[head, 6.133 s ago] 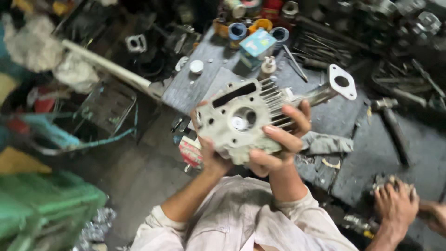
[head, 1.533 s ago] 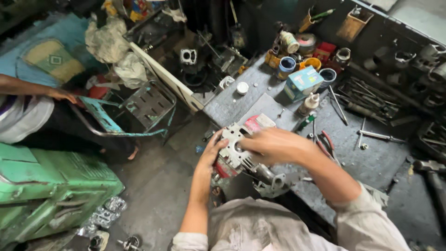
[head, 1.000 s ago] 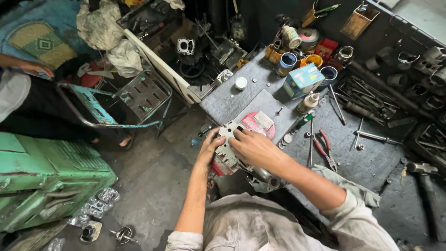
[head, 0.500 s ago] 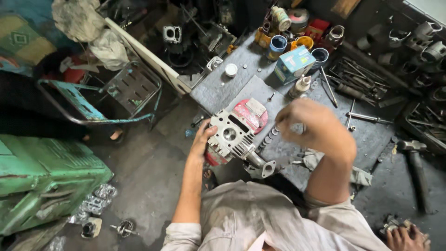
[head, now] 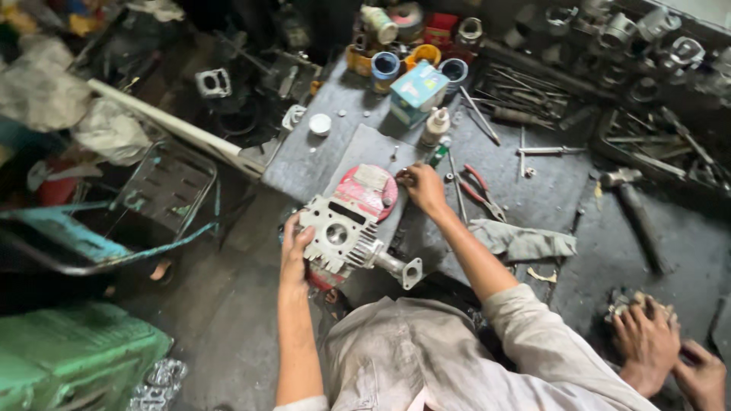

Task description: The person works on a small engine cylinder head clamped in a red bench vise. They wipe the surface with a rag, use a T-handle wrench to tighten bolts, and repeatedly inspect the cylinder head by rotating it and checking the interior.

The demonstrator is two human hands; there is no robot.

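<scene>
My left hand (head: pixel 293 255) is clamped on the edge of the cylinder head (head: pixel 341 240) at the middle of the frame, propping it against the red tin (head: pixel 368 190) so it sits tilted and steady. My right hand (head: pixel 422 186) reaches just past it, fingertips pinched on something tiny on the grey mat (head: pixel 365 148); can't tell what. Pliers (head: pixel 481 190) lie close by, to its right.
</scene>
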